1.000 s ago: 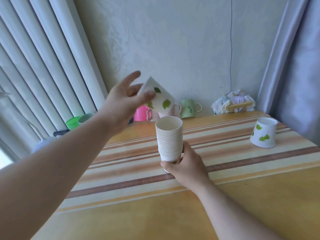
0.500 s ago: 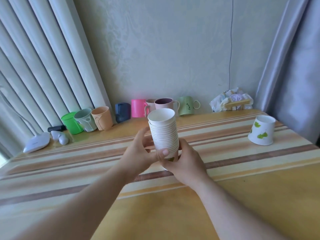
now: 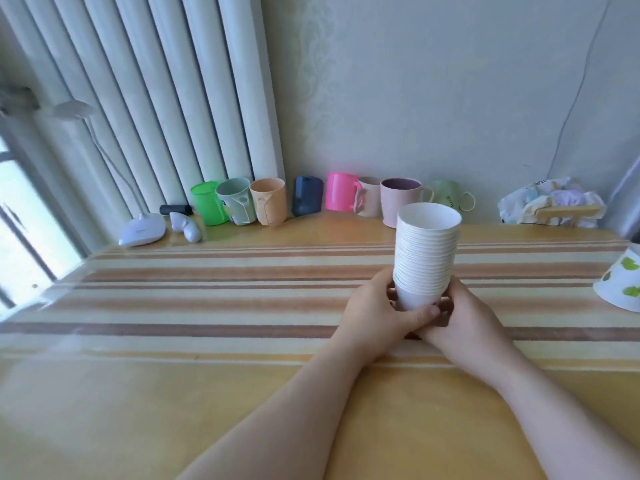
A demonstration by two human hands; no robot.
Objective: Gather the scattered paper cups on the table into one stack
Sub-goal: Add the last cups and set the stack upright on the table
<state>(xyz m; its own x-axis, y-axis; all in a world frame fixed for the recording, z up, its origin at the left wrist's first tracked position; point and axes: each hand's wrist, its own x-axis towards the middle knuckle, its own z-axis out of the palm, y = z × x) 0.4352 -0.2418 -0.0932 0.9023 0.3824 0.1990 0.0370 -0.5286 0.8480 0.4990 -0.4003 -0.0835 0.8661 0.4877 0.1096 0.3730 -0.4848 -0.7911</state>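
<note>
The stack of paper cups (image 3: 426, 256) is held upright w/ the open mouths up, a bit above the striped table (image 3: 207, 299), near the middle-right. It is gripped low down, at the bottom cup only. That is prob. so the top stays free for more cups to be dropped in.

The left hand (image 3: 375, 315) is wrapped round the left side of the base, thumb pressed across the front. The right hand (image 3: 465, 320) is closed round the right side & back. Both hands are pinching the stack, fingers pressed tight, not spread. Two hands are likely used bc the stack is tall and could lean or tip; it leans a tiny bit already.

One more paper cup w/ green leaves (image 3: 621, 285) is seen at the right edge, upside down on the table, well apart from the stack. So the job is judged almost done but not finished: that cup is yet to be added. It would need to be turned mouth-up first.

The colored mugs (image 3: 341, 197) by the wall are lined up in a row, not part of the job.
</note>
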